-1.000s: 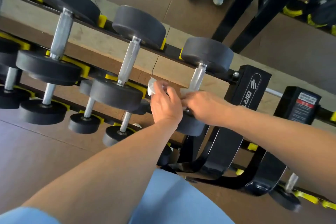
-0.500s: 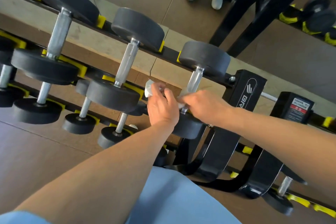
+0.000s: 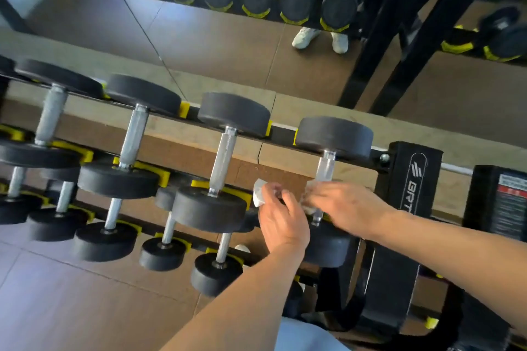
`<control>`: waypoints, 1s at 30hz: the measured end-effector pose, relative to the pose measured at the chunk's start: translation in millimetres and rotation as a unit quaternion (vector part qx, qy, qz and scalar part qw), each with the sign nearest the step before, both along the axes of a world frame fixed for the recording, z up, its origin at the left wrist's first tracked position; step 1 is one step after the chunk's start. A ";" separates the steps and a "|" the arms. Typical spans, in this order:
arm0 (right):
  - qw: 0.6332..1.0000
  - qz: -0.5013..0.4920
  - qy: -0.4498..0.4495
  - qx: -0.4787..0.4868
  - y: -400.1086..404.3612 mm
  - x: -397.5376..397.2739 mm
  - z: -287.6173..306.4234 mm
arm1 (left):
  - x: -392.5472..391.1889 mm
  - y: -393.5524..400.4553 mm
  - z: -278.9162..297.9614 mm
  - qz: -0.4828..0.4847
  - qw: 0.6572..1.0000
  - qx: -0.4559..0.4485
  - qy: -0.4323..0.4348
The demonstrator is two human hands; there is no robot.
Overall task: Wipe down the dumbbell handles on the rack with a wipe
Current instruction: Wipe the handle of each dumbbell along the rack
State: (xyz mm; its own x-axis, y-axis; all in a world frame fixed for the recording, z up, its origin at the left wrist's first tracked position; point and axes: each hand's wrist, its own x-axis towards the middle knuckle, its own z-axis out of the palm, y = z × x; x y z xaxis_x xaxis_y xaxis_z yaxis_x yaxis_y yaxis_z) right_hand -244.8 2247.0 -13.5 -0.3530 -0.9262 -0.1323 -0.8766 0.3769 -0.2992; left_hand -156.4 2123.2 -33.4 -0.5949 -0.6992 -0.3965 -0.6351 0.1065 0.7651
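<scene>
We had both hands at the right end of the rack's (image 3: 405, 179) top tier. Our left hand (image 3: 282, 222) pinched one end of the white wipe (image 3: 259, 194), fingers curled round it, a corner sticking out toward the neighbouring dumbbell. Our right hand (image 3: 346, 205) gripped the other end of the wipe against the steel handle (image 3: 325, 171) of the last dumbbell (image 3: 333, 137) on that tier, near the handle's lower end. The picture was blurred there, so we could not tell how far the wipe wrapped round the handle.

That dumbbell lay across the two rails, its far head resting on the back rail and its near head mostly hidden under our hands and wrists. Just left of it sat the next dumbbell (image 3: 211, 208), whose big near head stood close beside our left hand and crowded the space between the two handles. Two more dumbbells (image 3: 119, 179) followed toward the left end of the rack, each in yellow cradles (image 3: 184, 108).

A lower tier held smaller dumbbells (image 3: 162, 253) with thin handles, partly covered by the top row. The rack's black end post with white lettering stood just right of our right hand. Behind the rack a mirror (image 3: 214, 37) showed another row of dumbbells and a pair of white shoes (image 3: 319, 37). Brown floor (image 3: 71, 308) lay below.
</scene>
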 end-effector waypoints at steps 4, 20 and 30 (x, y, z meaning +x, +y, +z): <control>0.992 -0.018 0.118 -0.026 -9.6 -32.8 9.8 | -1.0 0.8 2.1 -0.002 1.000 -0.002 -0.016; 0.996 -0.034 0.057 0.066 -0.6 -20.0 0.3 | -1.0 1.5 -2.3 -0.001 1.000 -0.021 -0.014; 0.998 -0.001 0.058 0.040 -3.5 -18.8 -4.8 | -1.2 1.1 -4.9 0.002 0.999 -0.033 -0.001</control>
State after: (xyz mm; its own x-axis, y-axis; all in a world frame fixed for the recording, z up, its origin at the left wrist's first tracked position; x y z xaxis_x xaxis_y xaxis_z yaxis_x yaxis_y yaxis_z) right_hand -263.6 2243.6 -18.3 -0.3720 -0.9135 -0.1649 -0.9028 0.3974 -0.1647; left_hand -157.7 2124.3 -38.3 -0.5913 -0.7264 -0.3504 -0.6375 0.1549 0.7547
